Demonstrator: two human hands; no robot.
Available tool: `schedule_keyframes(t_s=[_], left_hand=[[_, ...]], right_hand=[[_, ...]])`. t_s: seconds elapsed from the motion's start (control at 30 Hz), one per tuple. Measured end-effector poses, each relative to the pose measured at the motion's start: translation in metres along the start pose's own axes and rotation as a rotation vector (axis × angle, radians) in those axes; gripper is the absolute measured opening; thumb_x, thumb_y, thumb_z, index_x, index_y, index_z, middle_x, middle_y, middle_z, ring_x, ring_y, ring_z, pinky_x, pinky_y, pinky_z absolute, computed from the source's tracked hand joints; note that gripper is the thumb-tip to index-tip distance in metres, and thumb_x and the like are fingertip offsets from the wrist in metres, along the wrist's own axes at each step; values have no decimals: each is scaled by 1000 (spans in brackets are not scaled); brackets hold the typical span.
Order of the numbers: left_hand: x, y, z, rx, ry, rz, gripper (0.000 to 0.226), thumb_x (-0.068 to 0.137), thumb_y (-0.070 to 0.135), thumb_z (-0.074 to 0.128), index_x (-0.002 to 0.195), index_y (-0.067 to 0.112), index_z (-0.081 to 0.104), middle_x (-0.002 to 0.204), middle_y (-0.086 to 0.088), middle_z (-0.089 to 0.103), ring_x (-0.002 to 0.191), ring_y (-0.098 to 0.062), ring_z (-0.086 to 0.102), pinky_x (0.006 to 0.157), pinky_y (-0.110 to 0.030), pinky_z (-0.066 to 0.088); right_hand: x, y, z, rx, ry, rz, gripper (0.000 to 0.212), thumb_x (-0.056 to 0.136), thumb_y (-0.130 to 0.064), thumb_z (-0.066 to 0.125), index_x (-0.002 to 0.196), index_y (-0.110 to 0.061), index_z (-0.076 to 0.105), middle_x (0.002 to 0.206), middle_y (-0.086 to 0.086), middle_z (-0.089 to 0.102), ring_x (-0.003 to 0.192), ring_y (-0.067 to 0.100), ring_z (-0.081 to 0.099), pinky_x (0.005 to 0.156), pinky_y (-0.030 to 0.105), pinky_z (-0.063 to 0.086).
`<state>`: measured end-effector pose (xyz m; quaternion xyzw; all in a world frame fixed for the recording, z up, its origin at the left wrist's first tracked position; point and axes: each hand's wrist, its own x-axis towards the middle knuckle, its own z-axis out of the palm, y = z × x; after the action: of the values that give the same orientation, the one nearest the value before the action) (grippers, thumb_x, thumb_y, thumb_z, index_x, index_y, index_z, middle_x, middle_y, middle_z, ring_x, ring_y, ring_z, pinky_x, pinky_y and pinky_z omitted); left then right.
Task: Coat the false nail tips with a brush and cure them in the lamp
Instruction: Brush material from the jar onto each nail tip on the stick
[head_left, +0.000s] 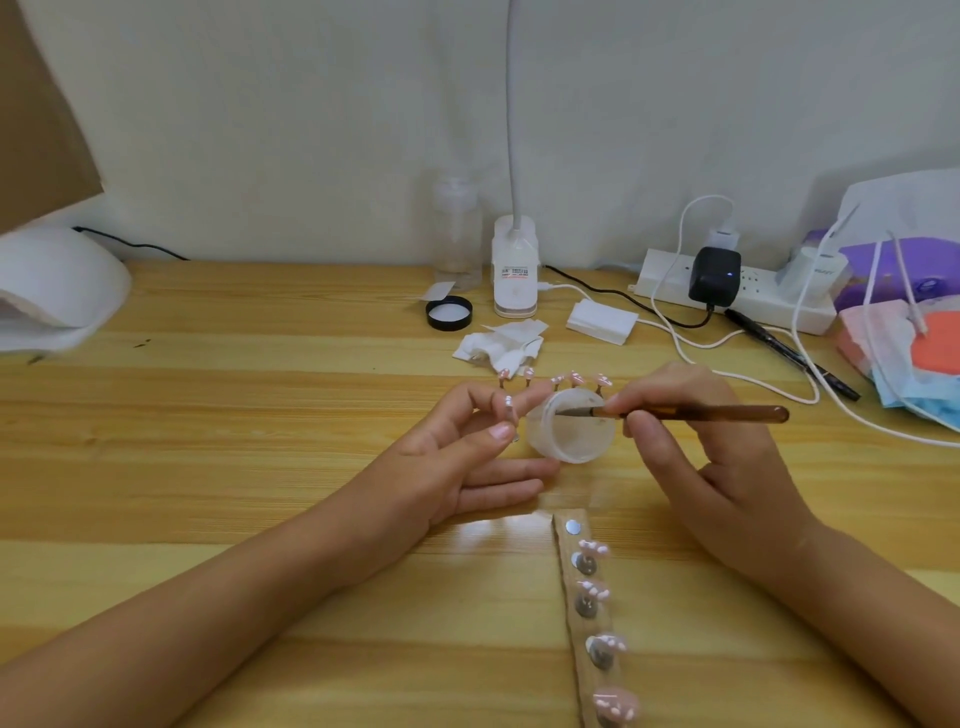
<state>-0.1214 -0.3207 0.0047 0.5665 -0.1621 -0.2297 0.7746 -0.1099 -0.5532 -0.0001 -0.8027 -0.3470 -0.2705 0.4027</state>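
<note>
Right hand (696, 457) pinches the brush (691, 414), loading it inside the jar (571, 436); left hand (452, 462) pinches a nail tip (507, 406) alongside, ready.

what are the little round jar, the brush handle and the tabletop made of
Small round translucent jar: looks like frosted plastic; its milky walls let light through.
Amber brush handle: probably tinted clear plastic or resin; it is glossy and see-through.
Pale striped tabletop: wood or a wood-look laminate; grain lines and plank bands show, and the surface is smooth with a slight sheen.
</note>
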Motion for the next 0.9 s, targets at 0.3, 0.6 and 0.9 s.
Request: schedule_keyframes(t_s=[0.3,0.6,0.9], left_hand=[[1,-2,-1,-9,13,6,1,91,21,52,92,21,53,143,11,51,116,-34,62,97,-36,51],[3,1,-2,-153,83,-43,15,86,20,59,95,12,51,139,4,55,113,-39,62,93,-40,53],[3,2,1,-148,128,-47,6,88,16,54,92,11,53,135,6,59,111,-37,64,92,-39,54]], right_hand=[[1,1,-4,56,-1,89,15,93,-20,47,96,-18,62,89,-9,61,82,15,60,76,32,47],[3,3,-11,294,183,273,16,89,-24,46,91,-17,61,85,-3,60,80,16,58,77,28,49],[7,4,-13,428,299,396,21,85,-4,40,82,-13,59,77,-14,61,75,3,55,72,14,47]])
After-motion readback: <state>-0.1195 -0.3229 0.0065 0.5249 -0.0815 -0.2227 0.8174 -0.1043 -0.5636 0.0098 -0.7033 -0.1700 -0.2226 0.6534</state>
